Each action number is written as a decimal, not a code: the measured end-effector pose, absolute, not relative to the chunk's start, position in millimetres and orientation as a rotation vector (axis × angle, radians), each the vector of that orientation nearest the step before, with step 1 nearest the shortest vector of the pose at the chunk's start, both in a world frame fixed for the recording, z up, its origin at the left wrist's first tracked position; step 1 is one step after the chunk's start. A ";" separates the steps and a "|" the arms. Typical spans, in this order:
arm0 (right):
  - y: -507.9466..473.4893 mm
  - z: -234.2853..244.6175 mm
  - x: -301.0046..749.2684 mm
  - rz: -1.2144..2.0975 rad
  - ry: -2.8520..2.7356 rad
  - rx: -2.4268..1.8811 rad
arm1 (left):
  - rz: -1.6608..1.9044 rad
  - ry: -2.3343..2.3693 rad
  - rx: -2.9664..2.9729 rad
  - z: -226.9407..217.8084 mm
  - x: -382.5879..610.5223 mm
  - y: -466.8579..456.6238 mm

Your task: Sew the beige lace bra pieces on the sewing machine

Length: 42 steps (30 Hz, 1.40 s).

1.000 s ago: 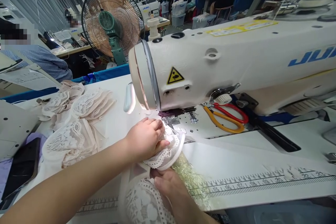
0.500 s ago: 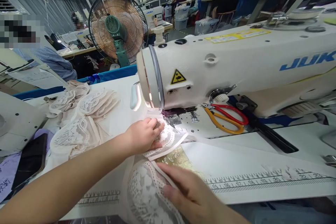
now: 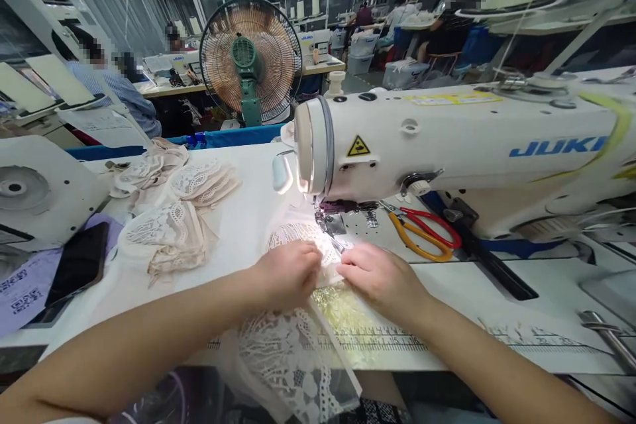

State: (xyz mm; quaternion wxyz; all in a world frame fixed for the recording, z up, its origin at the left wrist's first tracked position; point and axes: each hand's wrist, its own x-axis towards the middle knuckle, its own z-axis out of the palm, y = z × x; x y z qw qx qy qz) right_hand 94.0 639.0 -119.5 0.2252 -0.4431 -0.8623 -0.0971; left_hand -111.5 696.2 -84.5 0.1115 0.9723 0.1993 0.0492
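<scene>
A pale lace bra cup (image 3: 291,232) lies under the needle area of the white sewing machine (image 3: 447,139), lit by the machine's lamp. My left hand (image 3: 288,273) has its fingers curled down on the cup's near part. At the cup's right edge, just in front of the presser foot, my right hand (image 3: 380,275) pinches the fabric between thumb and fingers. A second lace cup (image 3: 283,348) hangs over the table's front edge below my left wrist. The needle tip cannot be made out.
Stacked lace cups (image 3: 166,232) lie at the left, near a black phone (image 3: 79,262). Scissors with red and orange handles (image 3: 422,238) rest beside the machine bed. Yellowish clear film (image 3: 348,311) covers part of the printed ruler. A fan (image 3: 248,56) stands behind the table; people work beyond.
My right hand has moved up from the lower lace cup to the fabric edge by the presser foot. The lower cup now hangs further over the front edge. The view has shifted.
</scene>
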 end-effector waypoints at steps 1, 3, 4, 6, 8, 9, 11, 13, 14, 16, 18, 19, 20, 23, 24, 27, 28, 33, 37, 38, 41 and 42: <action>636.3 -121.2 94.1 -0.257 -2.373 -1.218 | 0.220 0.654 2.821 -91.4 -110.3 689.7; 632.3 -125.2 94.7 -0.224 -2.379 -1.232 | 0.326 0.705 2.847 -104.2 -110.1 682.2; 631.3 -127.1 94.8 -0.209 -2.386 -1.251 | 0.352 0.679 2.892 -109.4 -111.0 681.6; 630.7 -130.4 94.2 -0.186 -2.403 -1.278 | 0.376 0.589 2.977 -116.2 -114.1 686.5; 631.1 -132.5 92.4 -0.168 -2.406 -1.287 | 0.419 0.501 3.016 -118.4 -117.5 696.5; 631.3 -133.0 91.2 -0.165 -2.403 -1.286 | 0.447 0.444 3.022 -118.5 -118.8 702.3; 630.9 -132.9 88.7 -0.161 -2.394 -1.289 | 0.476 0.297 3.017 -117.7 -120.3 713.6; 629.5 -131.4 86.5 -0.135 -2.390 -1.304 | 0.473 0.177 3.000 -117.0 -120.5 723.5; 628.6 -130.2 85.5 -0.114 -2.394 -1.311 | 0.473 0.140 2.990 -116.8 -120.1 727.9; 627.0 -128.1 83.9 -0.071 -2.398 -1.335 | 0.494 0.084 2.974 -116.0 -118.9 735.6; 626.1 -127.3 83.0 -0.069 -2.394 -1.374 | 0.495 0.034 2.970 -114.3 -117.4 742.1; 626.1 -127.6 82.8 -0.092 -2.391 -1.384 | 0.475 0.014 2.973 -113.2 -116.6 745.0; 626.4 -128.5 82.8 -0.132 -2.390 -1.382 | 0.442 0.003 2.979 -112.2 -115.9 747.5; 628.7 -133.0 82.9 -0.272 -2.391 -1.337 | 0.333 0.003 3.002 -110.9 -114.3 752.7; 629.9 -134.4 82.8 -0.309 -2.390 -1.328 | 0.321 0.013 3.010 -111.2 -114.0 753.8; 633.3 -136.6 81.5 -0.358 -2.389 -1.352 | 0.316 0.041 3.034 -112.3 -113.6 755.7; 634.2 -136.6 80.8 -0.362 -2.390 -1.362 | 0.316 0.042 3.039 -112.4 -113.5 756.3; 635.0 -134.2 79.0 -0.359 -2.393 -1.402 | 0.314 0.032 3.024 -109.1 -113.5 761.7; 633.1 -133.1 79.7 -0.359 -2.391 -1.381 | 0.362 0.010 2.990 -107.5 -112.9 766.3; 632.8 -132.9 80.0 -0.354 -2.388 -1.377 | 0.359 0.004 2.994 -107.4 -112.7 767.3; 632.3 -132.1 80.9 -0.336 -2.385 -1.364 | 0.330 -0.005 3.045 -107.2 -112.2 770.9; 632.2 -131.9 81.1 -0.330 -2.384 -1.358 | 0.330 -0.006 3.066 -107.2 -112.3 772.4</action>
